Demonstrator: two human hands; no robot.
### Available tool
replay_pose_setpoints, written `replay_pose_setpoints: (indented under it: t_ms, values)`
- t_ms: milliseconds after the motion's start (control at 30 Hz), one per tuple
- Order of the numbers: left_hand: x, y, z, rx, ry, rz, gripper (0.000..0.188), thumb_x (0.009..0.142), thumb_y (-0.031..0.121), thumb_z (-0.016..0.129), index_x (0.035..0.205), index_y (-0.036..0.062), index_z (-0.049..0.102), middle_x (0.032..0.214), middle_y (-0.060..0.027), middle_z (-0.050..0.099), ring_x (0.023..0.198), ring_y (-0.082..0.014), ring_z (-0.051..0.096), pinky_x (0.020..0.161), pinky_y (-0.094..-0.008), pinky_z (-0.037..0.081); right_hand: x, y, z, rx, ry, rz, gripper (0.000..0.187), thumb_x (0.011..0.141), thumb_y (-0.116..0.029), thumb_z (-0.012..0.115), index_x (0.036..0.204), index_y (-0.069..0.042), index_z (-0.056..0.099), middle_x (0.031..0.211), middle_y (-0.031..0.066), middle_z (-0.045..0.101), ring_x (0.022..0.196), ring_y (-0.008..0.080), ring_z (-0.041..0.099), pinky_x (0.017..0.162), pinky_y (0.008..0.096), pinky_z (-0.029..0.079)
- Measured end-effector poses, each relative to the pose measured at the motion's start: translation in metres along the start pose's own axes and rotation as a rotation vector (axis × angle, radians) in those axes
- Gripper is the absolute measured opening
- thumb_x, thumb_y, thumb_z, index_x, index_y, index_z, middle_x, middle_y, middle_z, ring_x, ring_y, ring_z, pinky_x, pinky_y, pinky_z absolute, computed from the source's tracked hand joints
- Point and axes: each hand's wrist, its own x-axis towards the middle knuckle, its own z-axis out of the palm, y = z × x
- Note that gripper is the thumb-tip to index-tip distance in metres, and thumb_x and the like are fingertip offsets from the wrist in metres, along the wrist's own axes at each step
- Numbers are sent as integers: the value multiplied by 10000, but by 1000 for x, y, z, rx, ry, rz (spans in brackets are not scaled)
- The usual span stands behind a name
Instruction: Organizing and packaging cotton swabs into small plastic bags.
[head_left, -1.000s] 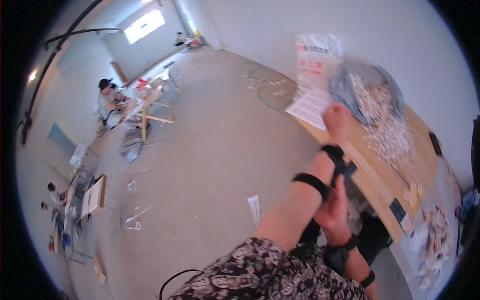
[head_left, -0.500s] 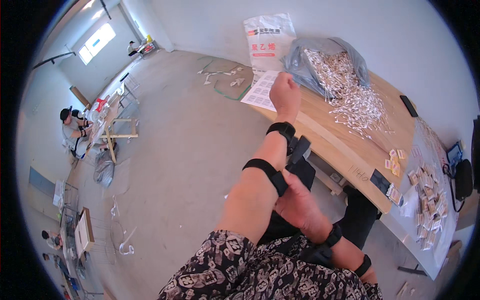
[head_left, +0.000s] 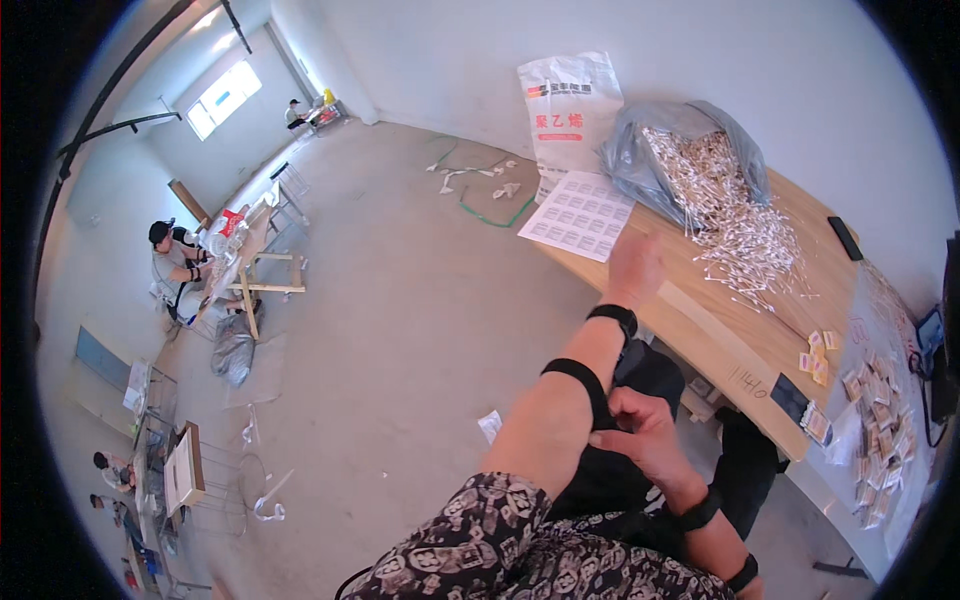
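My left forearm reaches out in front of me, wearing a black wristband [head_left: 613, 319] and a black elastic strap [head_left: 583, 383] below the elbow. At its end my left hand [head_left: 636, 270] is by the table edge, smeared by motion, its fingers not readable. My right hand [head_left: 650, 437] pinches the forearm strap at its inner side, thumb and fingers closed on it. A black band [head_left: 702, 510] circles my right wrist, and another one [head_left: 744, 573] sits higher up that arm. A printed white label sheet [head_left: 578, 215] lies on the table just beyond my left hand.
On the wooden table [head_left: 715, 345], cotton swabs [head_left: 745, 245] spill from a grey plastic bag [head_left: 640, 150]. A white sack [head_left: 570, 110], a black phone [head_left: 845, 238], yellow packets [head_left: 820, 355] and many small packs [head_left: 880, 430] are around. People sit at benches [head_left: 240, 250] to the left.
My view has shifted, so the scene sits lower and further right. My left arm has lowered slightly, and my right fingers now grip the strap. A dark device on the forearm no longer shows.
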Motion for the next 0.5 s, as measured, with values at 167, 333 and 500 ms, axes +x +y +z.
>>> replay_pose_setpoints:
  t_ms: [167,333,500]
  values:
    - [-42,9,18,190,-251,107,132,785,97,542,880,28,602,755,-160,635,733,-350,642,652,-469,508,-4,-29,-3,405,-41,231,120,780,-25,721,879,-30,653,826,-10,659,644,13,497,559,173,359]
    - [-104,26,43,257,-502,380,135,763,136,556,826,34,619,773,-149,662,732,-329,652,679,-447,515,15,-59,-4,369,-135,399,176,833,-129,683,946,6,667,809,7,676,701,37,564,643,187,440]
    - [-99,45,49,33,-356,88,106,766,142,576,775,41,609,737,-169,653,733,-363,650,664,-478,502,-6,-75,15,-52,-221,240,182,812,-123,707,939,-5,654,799,-22,648,627,13,460,540,198,364]
